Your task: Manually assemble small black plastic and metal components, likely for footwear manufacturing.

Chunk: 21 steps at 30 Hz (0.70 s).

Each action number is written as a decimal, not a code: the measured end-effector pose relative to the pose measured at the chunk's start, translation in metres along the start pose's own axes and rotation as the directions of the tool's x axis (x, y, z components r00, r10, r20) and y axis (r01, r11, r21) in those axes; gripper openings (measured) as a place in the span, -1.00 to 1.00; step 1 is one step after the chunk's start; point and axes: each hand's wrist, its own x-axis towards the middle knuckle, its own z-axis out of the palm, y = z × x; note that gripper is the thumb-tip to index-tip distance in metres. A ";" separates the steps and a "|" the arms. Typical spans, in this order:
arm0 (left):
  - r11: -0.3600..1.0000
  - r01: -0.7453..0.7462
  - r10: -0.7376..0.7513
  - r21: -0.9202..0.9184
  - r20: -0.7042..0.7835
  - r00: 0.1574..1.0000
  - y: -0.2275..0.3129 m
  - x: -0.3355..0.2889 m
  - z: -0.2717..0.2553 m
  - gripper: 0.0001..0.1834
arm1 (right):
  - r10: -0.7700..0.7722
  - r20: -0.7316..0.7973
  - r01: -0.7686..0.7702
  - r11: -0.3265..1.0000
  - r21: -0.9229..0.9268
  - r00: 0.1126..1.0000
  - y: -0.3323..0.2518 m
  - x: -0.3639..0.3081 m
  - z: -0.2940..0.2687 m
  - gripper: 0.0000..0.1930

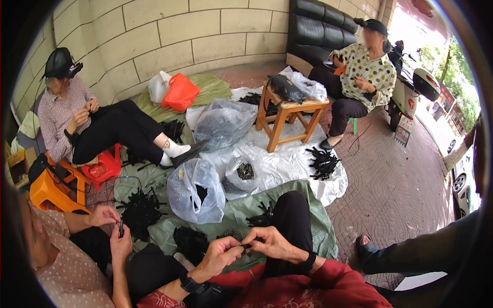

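Note:
Above my lap, my left hand [221, 255] and my right hand [273, 243] meet, both with fingers pinched. Between their fingertips sits a small dark piece [245, 247], mostly covered, so its kind does not show. A black watch is on my left wrist and a dark band on my right. Just past my hands, a pile of black strip-like pieces [189, 243] lies on the green sheet [308, 218]. A smaller bunch of black pieces [262, 214] rests beside my raised knee.
A co-worker [67, 256] at my left holds a small black piece; two others sit at the far left [64, 110] and far right [364, 72]. Plastic bags [192, 177], black heaps [141, 213] and a wooden stool [292, 105] stand between us. Someone's leg [411, 246] extends at right.

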 end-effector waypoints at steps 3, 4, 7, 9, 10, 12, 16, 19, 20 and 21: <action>0.997 -0.032 0.032 -0.076 -0.003 0.999 -0.001 0.006 0.002 -0.93 | 0.158 -0.085 -0.139 0.971 0.192 0.984 0.003 0.007 -0.003 -0.93; 0.994 -0.030 0.030 -0.102 -0.002 1.000 -0.005 0.005 0.001 -0.94 | 0.187 -0.088 -0.153 0.942 0.299 0.978 0.011 0.010 -0.002 -0.95; 0.979 -0.031 0.028 -0.200 -0.018 0.999 -0.001 0.011 -0.001 -0.93 | 0.151 0.012 -0.149 0.953 0.265 0.988 0.000 0.025 -0.013 -0.93; 0.933 0.007 0.011 -0.360 0.049 0.999 0.005 0.014 -0.006 -0.82 | 0.138 0.024 -0.140 0.967 0.215 0.990 -0.004 0.033 -0.015 -0.93; 0.905 0.028 0.007 -0.424 0.082 0.997 0.011 0.016 -0.007 -0.77 | 0.123 0.036 -0.128 0.971 0.203 0.992 -0.002 0.038 -0.018 -0.93; 0.898 0.069 -0.032 -0.435 0.092 0.995 0.006 0.020 -0.011 -0.71 | 0.140 0.045 -0.146 0.968 0.205 0.989 0.002 0.039 -0.020 -0.93; 0.876 0.169 -0.075 -0.452 0.220 0.973 -0.005 0.021 -0.021 -0.57 | 0.135 0.054 -0.143 0.969 0.203 0.989 0.006 0.040 -0.015 -0.93; 0.830 0.198 -0.055 -0.522 0.275 0.960 -0.012 0.015 -0.021 -0.53 | 0.160 0.055 -0.166 0.974 0.153 0.986 0.005 0.037 -0.011 -0.92; 0.845 0.188 -0.051 -0.501 0.273 0.961 -0.015 0.014 -0.021 -0.53 | 0.147 0.076 -0.157 0.976 0.150 0.986 0.007 0.032 -0.012 -0.92; 0.843 0.191 -0.036 -0.502 0.302 0.953 -0.018 0.016 -0.019 -0.57 | 0.158 0.063 -0.165 0.978 0.131 0.985 0.008 0.027 -0.016 -0.92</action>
